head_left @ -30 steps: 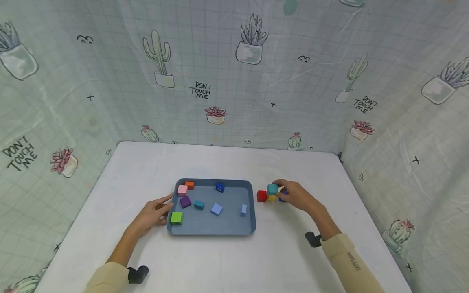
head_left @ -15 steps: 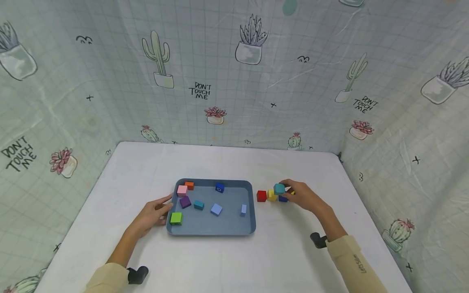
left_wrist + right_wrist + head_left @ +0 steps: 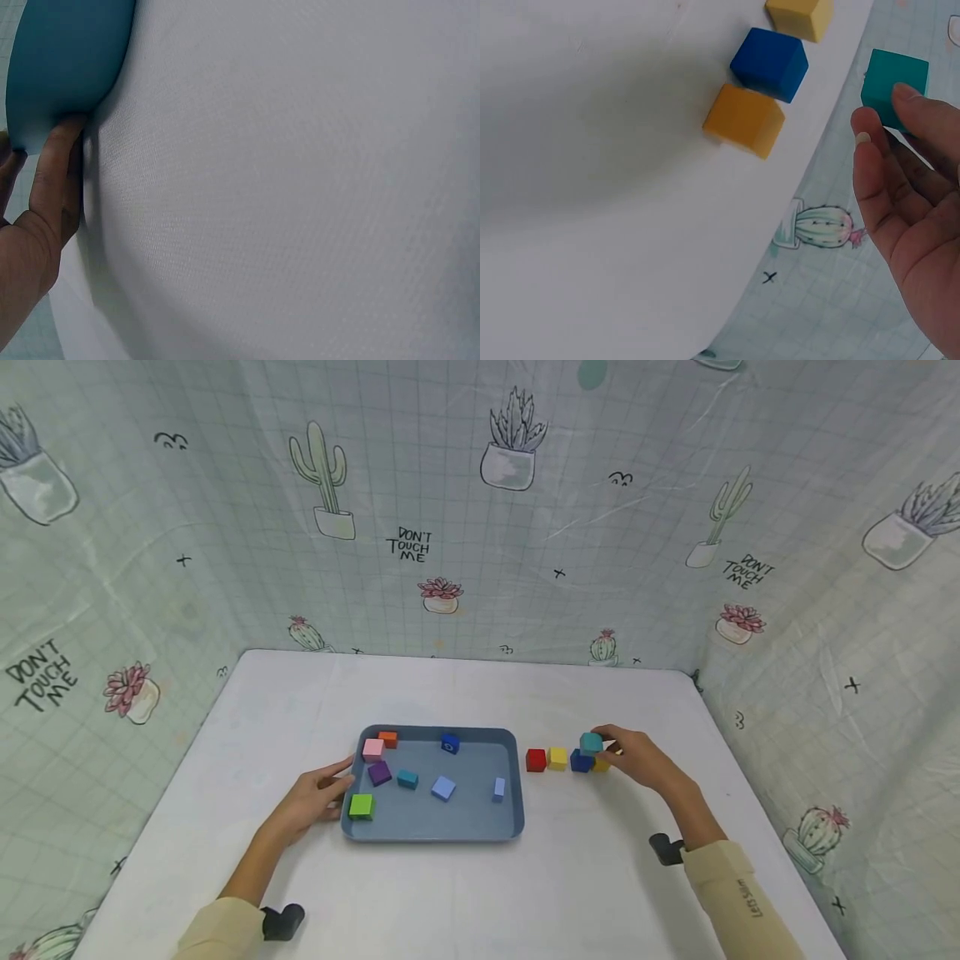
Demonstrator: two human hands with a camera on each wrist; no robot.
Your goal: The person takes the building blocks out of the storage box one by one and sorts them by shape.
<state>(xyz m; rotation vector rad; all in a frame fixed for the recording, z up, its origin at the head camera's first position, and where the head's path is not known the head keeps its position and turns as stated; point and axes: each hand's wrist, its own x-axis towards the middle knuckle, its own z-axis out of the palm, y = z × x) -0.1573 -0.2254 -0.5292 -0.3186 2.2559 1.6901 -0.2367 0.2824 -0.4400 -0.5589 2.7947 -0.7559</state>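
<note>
Tbl [image 3: 480,893] — teal cube [image 3: 591,743] further R

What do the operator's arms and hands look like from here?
The left hand and right hand are ungloved. Both arms wear beige sleeves; the right sleeve carries dark lettering, while none shows on the left sleeve. A rounded black device juts from each cuff's inner side.
</note>
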